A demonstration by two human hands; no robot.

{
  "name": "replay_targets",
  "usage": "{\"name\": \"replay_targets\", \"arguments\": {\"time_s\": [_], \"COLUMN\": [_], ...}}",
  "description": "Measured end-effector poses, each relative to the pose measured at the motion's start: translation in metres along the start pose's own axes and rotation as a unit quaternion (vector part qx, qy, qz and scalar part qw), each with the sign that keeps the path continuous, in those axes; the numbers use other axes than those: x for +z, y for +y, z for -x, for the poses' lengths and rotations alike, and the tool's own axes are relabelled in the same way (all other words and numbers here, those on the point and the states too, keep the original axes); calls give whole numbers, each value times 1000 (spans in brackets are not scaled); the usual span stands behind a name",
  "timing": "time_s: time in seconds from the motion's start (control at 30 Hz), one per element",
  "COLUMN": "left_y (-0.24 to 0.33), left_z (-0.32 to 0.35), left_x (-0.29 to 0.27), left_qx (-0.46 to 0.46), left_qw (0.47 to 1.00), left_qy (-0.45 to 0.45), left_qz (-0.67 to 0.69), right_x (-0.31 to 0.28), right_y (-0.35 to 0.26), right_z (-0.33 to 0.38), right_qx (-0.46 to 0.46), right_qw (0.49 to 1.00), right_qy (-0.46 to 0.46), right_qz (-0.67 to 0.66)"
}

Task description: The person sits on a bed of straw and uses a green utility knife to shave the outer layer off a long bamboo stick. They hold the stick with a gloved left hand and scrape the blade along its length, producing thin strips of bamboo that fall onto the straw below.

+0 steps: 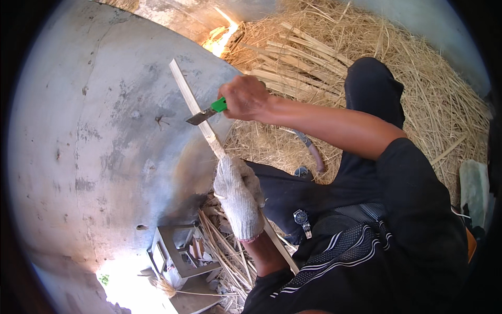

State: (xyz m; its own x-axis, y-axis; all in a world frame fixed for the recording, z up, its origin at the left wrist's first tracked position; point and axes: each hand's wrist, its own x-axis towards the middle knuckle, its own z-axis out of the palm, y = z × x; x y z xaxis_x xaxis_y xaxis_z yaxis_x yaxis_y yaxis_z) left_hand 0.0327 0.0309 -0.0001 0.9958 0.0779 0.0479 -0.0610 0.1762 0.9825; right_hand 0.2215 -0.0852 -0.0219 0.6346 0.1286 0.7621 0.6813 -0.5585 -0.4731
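A pale, split strip [183, 82], of wood or bamboo by its look, is held up in front of the grey wall [104, 104], its far end set against the wall's stained surface. Below the gloved left hand [236, 191], what seems to be the same strip runs on beside the forearm, away from the wall. The strip is gripped by the left hand's fingers, wrapped closed around it. By the right hand [244, 97], on the side away from the wall, a green-handled knife [219, 104] is gripped with closed fingers; its dark blade is laid across the strip, though firm contact cannot be confirmed.

The strip may be judged light and fairly stiff along its length, springy if bent, and prone to splitting along the grain. Its edges are probably sharp and splintery, so it is best grasped by the gloved hand, well clear of the blade; the knife should be taken by its handle only. More split strips [308, 57] are spread on the straw [418, 104] beyond the wall's curved edge, and an open box-like frame [183, 251] is placed near its foot.
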Motion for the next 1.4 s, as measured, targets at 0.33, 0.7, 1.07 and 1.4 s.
{"name": "replay_targets", "arguments": {"time_s": [0.33,0.7,1.07,1.4], "left_y": [-25,0,8,19], "left_z": [42,-7,-7,-2], "left_x": [39,5,25,29], "left_qx": [-11,66,29,15], "left_qw": [944,973,992,981], "left_qy": [-111,60,66,96], "left_qz": [-310,-215,-107,-166], "right_x": [-50,-48,-47,-21], "right_y": [114,-8,-27,-24], "right_z": [-108,-11,3,-4], "right_qx": [370,-45,-17,-28], "right_qw": [922,992,995,998], "right_qy": [72,-59,-52,12], "right_qz": [-91,-99,-80,-53]}}
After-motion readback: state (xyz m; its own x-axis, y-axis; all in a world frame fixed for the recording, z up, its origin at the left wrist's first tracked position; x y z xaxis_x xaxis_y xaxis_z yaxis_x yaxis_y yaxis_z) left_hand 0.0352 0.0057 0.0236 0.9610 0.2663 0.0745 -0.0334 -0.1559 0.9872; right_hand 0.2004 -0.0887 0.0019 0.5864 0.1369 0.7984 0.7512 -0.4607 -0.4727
